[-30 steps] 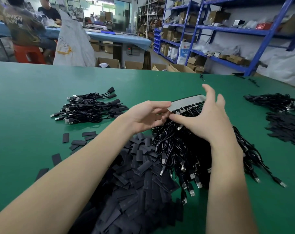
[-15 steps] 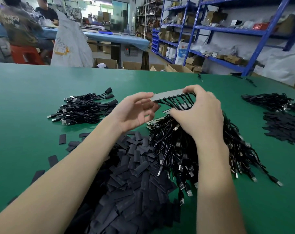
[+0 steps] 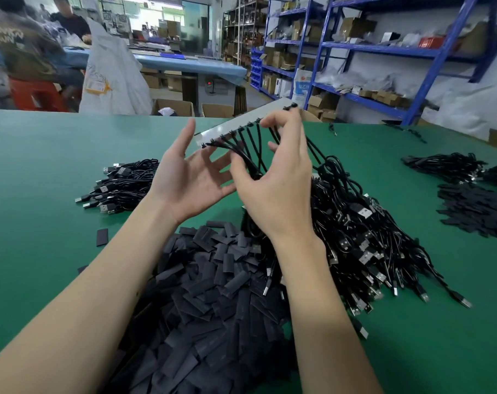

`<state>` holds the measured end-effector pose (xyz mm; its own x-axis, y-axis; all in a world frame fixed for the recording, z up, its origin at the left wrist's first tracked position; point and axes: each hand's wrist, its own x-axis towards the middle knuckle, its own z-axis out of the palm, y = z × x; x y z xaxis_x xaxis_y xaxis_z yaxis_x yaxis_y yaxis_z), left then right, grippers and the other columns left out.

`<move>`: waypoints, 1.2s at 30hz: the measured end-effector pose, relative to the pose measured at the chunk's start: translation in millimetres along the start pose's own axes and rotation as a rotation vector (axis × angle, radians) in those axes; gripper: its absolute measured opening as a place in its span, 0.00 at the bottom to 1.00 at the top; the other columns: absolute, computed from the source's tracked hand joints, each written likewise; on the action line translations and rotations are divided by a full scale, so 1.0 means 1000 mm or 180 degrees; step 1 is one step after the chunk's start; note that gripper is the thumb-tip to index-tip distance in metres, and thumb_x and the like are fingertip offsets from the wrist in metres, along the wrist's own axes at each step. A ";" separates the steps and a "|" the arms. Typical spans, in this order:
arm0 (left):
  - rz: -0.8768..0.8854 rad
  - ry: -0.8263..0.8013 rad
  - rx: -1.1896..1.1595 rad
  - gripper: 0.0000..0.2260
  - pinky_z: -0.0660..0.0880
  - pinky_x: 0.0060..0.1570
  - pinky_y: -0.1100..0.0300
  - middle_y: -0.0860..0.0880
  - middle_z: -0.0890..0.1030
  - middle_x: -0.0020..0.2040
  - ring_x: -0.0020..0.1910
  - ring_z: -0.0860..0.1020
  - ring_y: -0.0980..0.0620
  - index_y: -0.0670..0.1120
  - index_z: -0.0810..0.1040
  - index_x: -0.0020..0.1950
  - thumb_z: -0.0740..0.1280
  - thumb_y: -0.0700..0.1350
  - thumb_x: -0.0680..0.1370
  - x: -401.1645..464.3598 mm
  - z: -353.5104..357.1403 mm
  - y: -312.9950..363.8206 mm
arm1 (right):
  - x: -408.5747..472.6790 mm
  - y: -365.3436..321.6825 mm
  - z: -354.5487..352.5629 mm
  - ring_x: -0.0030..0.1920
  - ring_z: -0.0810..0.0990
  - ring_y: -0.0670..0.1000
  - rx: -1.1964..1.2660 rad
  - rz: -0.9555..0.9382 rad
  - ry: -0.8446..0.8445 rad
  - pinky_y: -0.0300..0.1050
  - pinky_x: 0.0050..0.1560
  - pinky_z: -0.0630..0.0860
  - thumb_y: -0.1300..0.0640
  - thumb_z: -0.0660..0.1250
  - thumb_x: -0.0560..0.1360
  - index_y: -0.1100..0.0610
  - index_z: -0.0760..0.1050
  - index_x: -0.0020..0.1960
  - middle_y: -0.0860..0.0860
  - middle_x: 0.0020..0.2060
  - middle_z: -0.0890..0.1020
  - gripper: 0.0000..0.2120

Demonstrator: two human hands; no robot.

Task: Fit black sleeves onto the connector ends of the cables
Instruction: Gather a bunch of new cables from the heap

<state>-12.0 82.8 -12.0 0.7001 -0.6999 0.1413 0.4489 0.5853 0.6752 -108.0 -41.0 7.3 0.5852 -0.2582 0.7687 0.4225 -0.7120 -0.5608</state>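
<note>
A grey strip (image 3: 241,123) with several black cables hanging from it is raised above the green table (image 3: 42,172). My right hand (image 3: 275,180) grips the bunch of cables just below the strip. My left hand (image 3: 187,177) is spread, palm up, under the strip's left end, its fingers straight; whether it touches the strip I cannot tell. A heap of flat black sleeves (image 3: 207,302) lies in front of me. The big cable pile (image 3: 364,237) with silver USB plugs lies to the right of my right arm.
A smaller bundle of cables (image 3: 122,183) lies at the left, with loose sleeves (image 3: 101,236) near it. More cables (image 3: 446,163) and sleeves (image 3: 474,211) sit at the far right. People work at a blue bench behind; blue shelving stands at the back right.
The strip with its cables has been lifted higher off the pile. My left hand has let go of the strip's end and spread out. My right hand keeps its grip on the cables.
</note>
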 end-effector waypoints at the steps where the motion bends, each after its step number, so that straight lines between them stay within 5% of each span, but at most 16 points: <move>1: 0.0031 -0.0030 -0.0104 0.26 0.77 0.59 0.52 0.44 0.82 0.57 0.56 0.80 0.44 0.44 0.81 0.61 0.61 0.64 0.80 -0.001 0.000 -0.001 | -0.001 0.001 0.003 0.65 0.73 0.44 -0.0028 0.0013 -0.0081 0.29 0.55 0.71 0.55 0.72 0.74 0.50 0.65 0.59 0.57 0.68 0.71 0.19; 5: 0.0201 0.0012 -0.0222 0.34 0.67 0.71 0.52 0.43 0.77 0.68 0.67 0.75 0.42 0.43 0.75 0.73 0.55 0.69 0.80 -0.008 -0.004 -0.003 | -0.005 0.008 0.009 0.53 0.69 0.38 -0.0120 0.0383 -0.0473 0.30 0.46 0.67 0.45 0.73 0.75 0.47 0.63 0.61 0.47 0.64 0.73 0.23; 8: 0.0377 -0.0219 0.0048 0.37 0.65 0.72 0.48 0.44 0.71 0.76 0.76 0.68 0.45 0.47 0.78 0.70 0.51 0.73 0.78 -0.016 -0.005 -0.004 | -0.007 0.016 0.010 0.63 0.72 0.47 -0.0314 0.0546 -0.0822 0.42 0.55 0.72 0.41 0.74 0.72 0.46 0.63 0.64 0.46 0.66 0.72 0.28; 10: 0.0545 0.0218 0.0884 0.29 0.73 0.67 0.51 0.46 0.77 0.71 0.72 0.74 0.49 0.48 0.78 0.68 0.58 0.66 0.79 -0.017 0.000 -0.013 | -0.006 0.019 0.009 0.71 0.69 0.51 -0.0273 0.0665 -0.1101 0.49 0.66 0.71 0.42 0.74 0.72 0.47 0.65 0.64 0.48 0.71 0.70 0.27; 12: 0.0757 0.0673 0.1401 0.17 0.79 0.55 0.56 0.47 0.83 0.63 0.62 0.81 0.50 0.45 0.79 0.64 0.65 0.54 0.81 -0.014 0.009 -0.021 | -0.005 0.020 0.005 0.65 0.75 0.48 -0.0022 0.0785 -0.1211 0.45 0.62 0.73 0.44 0.72 0.74 0.45 0.68 0.62 0.45 0.65 0.75 0.21; 16: 0.0907 0.1194 0.0996 0.06 0.82 0.44 0.60 0.41 0.86 0.55 0.48 0.86 0.47 0.42 0.77 0.55 0.64 0.43 0.84 -0.009 0.017 -0.018 | -0.001 0.027 -0.011 0.55 0.80 0.40 -0.0233 0.0811 -0.0595 0.34 0.48 0.72 0.46 0.69 0.77 0.43 0.73 0.56 0.39 0.55 0.80 0.10; 19: 0.0766 0.1166 0.0782 0.08 0.81 0.38 0.63 0.33 0.84 0.54 0.36 0.85 0.50 0.39 0.69 0.57 0.65 0.42 0.83 -0.007 0.022 -0.011 | 0.003 0.036 -0.026 0.50 0.81 0.36 -0.0319 0.0847 0.0017 0.25 0.42 0.69 0.52 0.70 0.77 0.48 0.76 0.53 0.43 0.51 0.83 0.06; 23: 0.0751 0.1196 0.0555 0.05 0.81 0.37 0.63 0.35 0.85 0.51 0.34 0.84 0.51 0.38 0.73 0.54 0.63 0.40 0.84 -0.005 0.024 -0.006 | 0.008 0.037 -0.045 0.43 0.81 0.36 -0.0200 0.0668 0.0710 0.26 0.43 0.70 0.57 0.70 0.75 0.51 0.79 0.49 0.43 0.46 0.83 0.03; 25: 0.0806 0.1104 0.0272 0.07 0.81 0.37 0.64 0.38 0.85 0.49 0.35 0.83 0.52 0.38 0.75 0.55 0.61 0.41 0.85 -0.005 0.022 -0.001 | 0.011 0.042 -0.055 0.49 0.78 0.40 -0.0790 0.0595 0.0509 0.33 0.46 0.69 0.53 0.70 0.74 0.46 0.78 0.51 0.41 0.48 0.80 0.06; 28: 0.0950 0.0942 0.0001 0.11 0.79 0.36 0.64 0.41 0.85 0.48 0.35 0.81 0.53 0.38 0.73 0.64 0.59 0.43 0.85 -0.004 0.018 0.010 | 0.007 0.056 -0.067 0.61 0.70 0.49 -0.1570 0.1081 -0.0699 0.46 0.57 0.69 0.50 0.73 0.73 0.40 0.73 0.61 0.45 0.59 0.75 0.19; 30: 0.1012 0.0853 0.0041 0.13 0.79 0.36 0.64 0.42 0.85 0.48 0.35 0.81 0.53 0.38 0.72 0.66 0.59 0.44 0.85 -0.003 0.019 0.021 | 0.004 0.061 -0.069 0.59 0.74 0.51 -0.1416 0.1440 -0.1217 0.49 0.56 0.72 0.49 0.75 0.72 0.40 0.71 0.65 0.45 0.59 0.77 0.24; 36: 0.1142 0.0807 0.0336 0.13 0.78 0.36 0.65 0.43 0.86 0.46 0.34 0.79 0.54 0.38 0.74 0.64 0.59 0.45 0.85 -0.008 0.025 0.056 | 0.005 0.056 -0.050 0.53 0.81 0.48 -0.1231 0.1025 -0.0830 0.50 0.53 0.79 0.48 0.74 0.73 0.43 0.78 0.45 0.39 0.44 0.83 0.05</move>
<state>-6.1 111.2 42.8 0.9209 -0.3304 0.2069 0.1032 0.7185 0.6879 -115.7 -114.7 -4.6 0.8150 -0.3669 0.4485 -0.0611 -0.8241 -0.5631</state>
